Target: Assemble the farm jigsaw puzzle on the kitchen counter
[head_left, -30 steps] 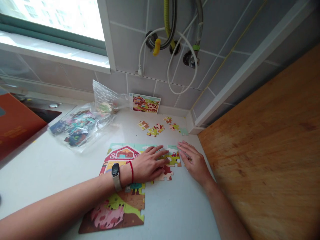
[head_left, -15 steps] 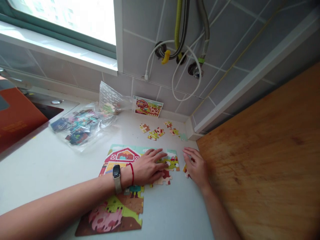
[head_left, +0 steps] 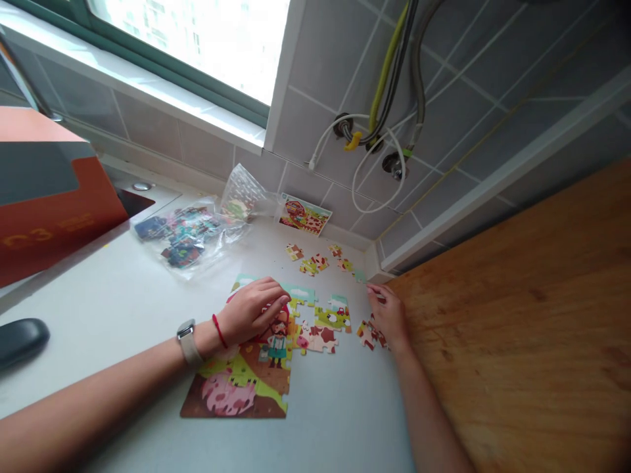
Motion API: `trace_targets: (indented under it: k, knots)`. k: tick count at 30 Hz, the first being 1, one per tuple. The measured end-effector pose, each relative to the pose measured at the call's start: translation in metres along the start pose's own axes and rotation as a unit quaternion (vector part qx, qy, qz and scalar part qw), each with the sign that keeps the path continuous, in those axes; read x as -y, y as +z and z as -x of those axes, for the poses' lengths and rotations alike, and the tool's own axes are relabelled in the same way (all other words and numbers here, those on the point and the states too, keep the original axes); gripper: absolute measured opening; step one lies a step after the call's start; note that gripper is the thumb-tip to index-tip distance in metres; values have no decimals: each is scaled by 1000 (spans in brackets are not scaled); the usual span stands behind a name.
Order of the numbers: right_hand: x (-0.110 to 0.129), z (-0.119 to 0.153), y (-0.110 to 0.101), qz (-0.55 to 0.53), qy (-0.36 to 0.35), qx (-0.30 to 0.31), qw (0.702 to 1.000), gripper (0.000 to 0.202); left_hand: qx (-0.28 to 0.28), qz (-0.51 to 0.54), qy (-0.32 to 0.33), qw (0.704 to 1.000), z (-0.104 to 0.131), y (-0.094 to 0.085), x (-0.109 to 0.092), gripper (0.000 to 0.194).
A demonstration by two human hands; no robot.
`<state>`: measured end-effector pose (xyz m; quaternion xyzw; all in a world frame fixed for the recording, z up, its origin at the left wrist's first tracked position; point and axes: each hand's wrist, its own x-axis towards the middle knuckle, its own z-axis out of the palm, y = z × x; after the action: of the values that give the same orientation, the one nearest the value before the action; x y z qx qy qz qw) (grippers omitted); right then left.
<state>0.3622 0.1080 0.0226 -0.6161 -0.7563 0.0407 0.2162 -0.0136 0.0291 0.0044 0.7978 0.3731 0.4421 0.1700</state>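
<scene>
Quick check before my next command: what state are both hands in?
Left hand: loosely curled over the joined puzzle; grip unclear.
Right hand: fingertips drawn together beside the pale green piece; grip unclear.

Glossy, crinkled clear plastic bag [head_left: 185,240], smooth brown wood panel [head_left: 532,309], smooth white countertop [head_left: 340,401]

Probably a home kitchen: beyond the right grip [head_left: 389,318], hoses [head_left: 418,79] and valves [head_left: 394,165] line a tiled wall [head_left: 325,79]; beyond and left of the left grip [head_left: 254,309], a metal faucet [head_left: 20,73] stands near a window [head_left: 207,39].

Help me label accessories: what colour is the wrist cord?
The wrist cord is red, clearest in the head view.
</scene>
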Motion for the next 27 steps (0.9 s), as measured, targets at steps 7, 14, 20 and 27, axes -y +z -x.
trace_targets:
  k: [7,14,20,27]
  knots:
    - [11,-79,-9,185,-32,220,957,48,75,-46,67,994,5,-1,-6,33]
    - [22,-121,-12,330,-54,371,866,34,104,-72,89,988,8,3,-6,33]
    - [27,-133,-3,363,-60,388,845,37,111,-87,71,988,9,7,-1,35]
    - [20,-134,-4,321,-45,368,872,36,98,-77,69,990,9,9,9,34]
